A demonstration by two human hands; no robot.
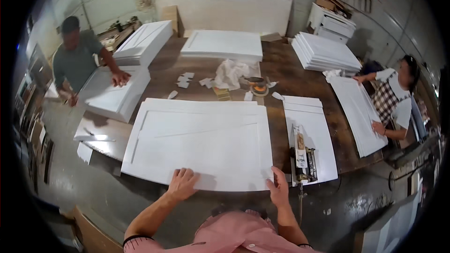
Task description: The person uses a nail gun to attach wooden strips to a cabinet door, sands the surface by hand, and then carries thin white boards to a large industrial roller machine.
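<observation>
View: head, looking down over the brown counter [277, 133].
Main panel [211, 145]: white, with a framed border; lies flat at the near side of the counter, in front of the person.
Left hand [184, 183]: on the panel's near edge, fingers bent over the top. Grip: can't tell if it pinches; thumb unclear.
Right hand [279, 186]: at the near right corner, finger and thumb apart along the edge. Grip: narrow gap; can't tell if it clamps.
Tool [311, 166]: black, on the narrow panel [323, 136] just right of the main panel. Carries a pale label [300, 152]; print too small to tell.
Counter middle: orange and black sander [258, 85], crumpled white cloth [229, 74], small white cards [183, 84].
Left co-worker [75, 61]: one hand flat on a white stack [115, 91].
Right co-worker [393, 98]: checked apron, both hands on leaning white panels [358, 115].
Far side: more white panels in a centre pile [222, 44] and a right pile [326, 51].
Writing: small dark marks along the top of the big pale board [225, 11], not legible.
</observation>
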